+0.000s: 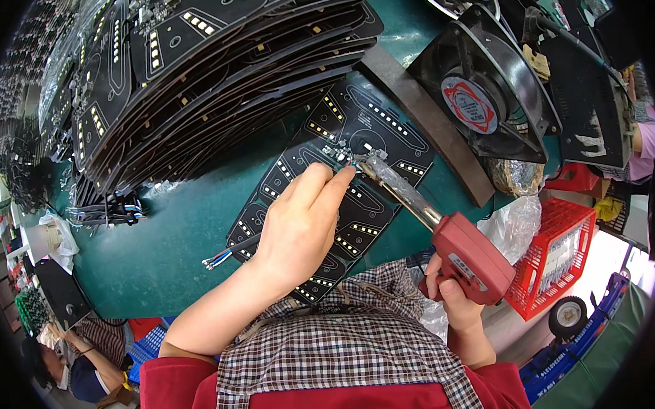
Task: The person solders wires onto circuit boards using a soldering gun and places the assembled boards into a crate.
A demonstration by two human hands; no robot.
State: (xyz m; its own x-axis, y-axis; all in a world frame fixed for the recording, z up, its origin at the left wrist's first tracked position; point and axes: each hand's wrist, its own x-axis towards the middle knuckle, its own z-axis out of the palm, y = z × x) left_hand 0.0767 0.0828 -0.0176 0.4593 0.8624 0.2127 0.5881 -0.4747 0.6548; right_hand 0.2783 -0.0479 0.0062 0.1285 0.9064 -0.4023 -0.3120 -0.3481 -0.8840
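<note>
Black LED circuit board (368,214), one, lying on the green surface (161,270). Left hand (301,221): grip narrow, fingertips pinching a multi-wire black cable (242,249) at the board's component cluster (340,152); the loose coloured ends jut past the board's left edge. Right hand (456,301): grip wrapped round a red soldering gun (473,256), metal barrel (406,192) reaching over the board from its right. Stack of similar boards (230,88), left of and beyond the board; dark bar (435,129), along its right side; axial cooling fan (489,83), farther right.
</note>
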